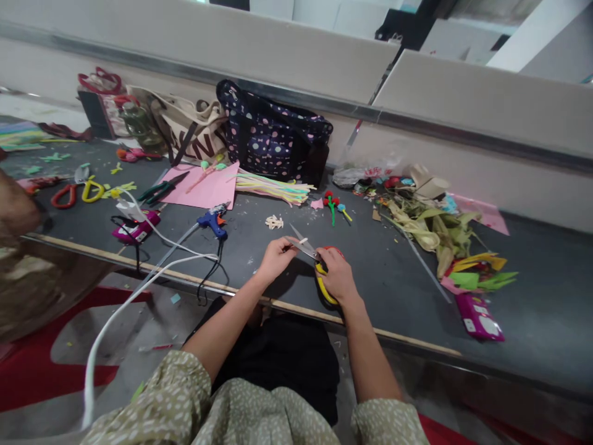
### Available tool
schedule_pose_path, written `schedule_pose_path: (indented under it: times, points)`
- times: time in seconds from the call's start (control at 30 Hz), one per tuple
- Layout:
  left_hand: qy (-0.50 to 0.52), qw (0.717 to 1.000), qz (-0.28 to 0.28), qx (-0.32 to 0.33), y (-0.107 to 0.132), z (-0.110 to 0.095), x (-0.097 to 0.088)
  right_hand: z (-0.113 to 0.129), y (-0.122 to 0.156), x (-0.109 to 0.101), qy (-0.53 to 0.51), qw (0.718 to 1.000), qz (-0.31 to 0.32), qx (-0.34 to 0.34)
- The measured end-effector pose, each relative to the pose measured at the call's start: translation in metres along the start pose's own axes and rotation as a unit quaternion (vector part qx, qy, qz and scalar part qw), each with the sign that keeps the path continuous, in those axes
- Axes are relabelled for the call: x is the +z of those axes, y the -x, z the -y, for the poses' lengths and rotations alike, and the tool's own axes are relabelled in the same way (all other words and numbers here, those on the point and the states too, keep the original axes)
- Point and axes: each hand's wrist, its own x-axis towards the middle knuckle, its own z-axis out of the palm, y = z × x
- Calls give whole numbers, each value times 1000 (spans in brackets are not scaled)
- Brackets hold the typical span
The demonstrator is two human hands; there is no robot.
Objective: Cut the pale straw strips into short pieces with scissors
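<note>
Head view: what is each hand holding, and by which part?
Right hand: scissors, by the handles. Left hand: a small pale piece at the blades; which part is pinched is too small to tell.

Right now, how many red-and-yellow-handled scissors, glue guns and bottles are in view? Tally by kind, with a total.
Scissors: 2 (one in the right hand, the second pair lying at the left)
Glue gun: 1
Bottle: 1
Total: 4

Scissor blades point(303, 247) shiny metal, handles point(323, 289) smooth plastic — tabletop point(393, 296) matt; bundled stems point(273, 187) fuzzy, perhaps chenille.
</note>
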Motion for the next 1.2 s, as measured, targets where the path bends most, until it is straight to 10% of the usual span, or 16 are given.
schedule_pose_path:
  times: [0.87, 1.2]
  points:
    - [-128, 990, 15, 65, 3, -20, 5, -1, 4, 6, -15, 1000, -18, 12]
    - [-20, 999, -11, -31, 5, -14, 10, -3, 9, 6, -13, 999, -14, 27]
